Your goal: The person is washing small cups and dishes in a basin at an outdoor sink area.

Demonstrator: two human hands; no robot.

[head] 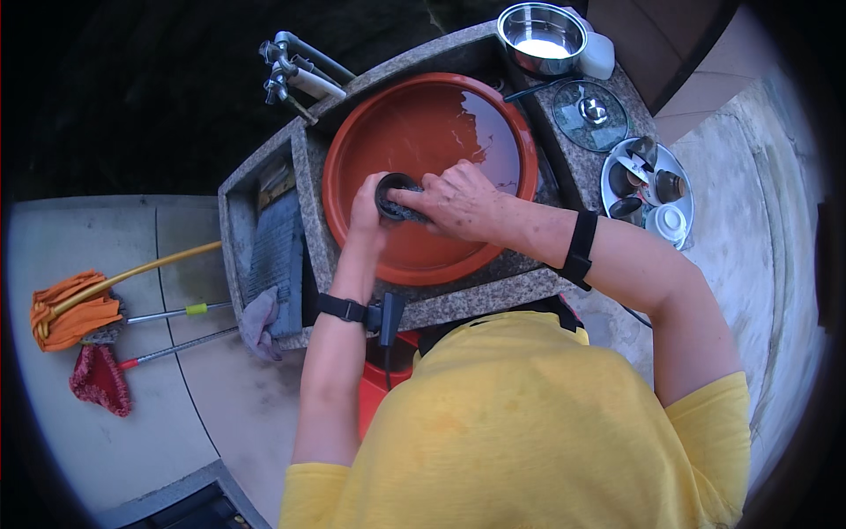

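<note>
Over the water in a round terracotta-coloured basin (337, 241), my left hand (367, 205) grips a small dark cup (390, 182), its mouth tilted up towards me. The fingers of my right hand (462, 205) reach into that cup. A grey, rough scouring pad (411, 215) is pressed under them, partly hidden by the hand and the cup wall. Both hands are above the near half of the basin. Reflections cover part of the water's surface.
The basin sits in a granite sink (423, 311) beside metal taps (281, 69). At right are a steel pot (542, 40), a glass lid (590, 116) and a tray (684, 175) of several cups. A washboard (274, 248), a grey cloth (260, 324) and mops (79, 311) are at left.
</note>
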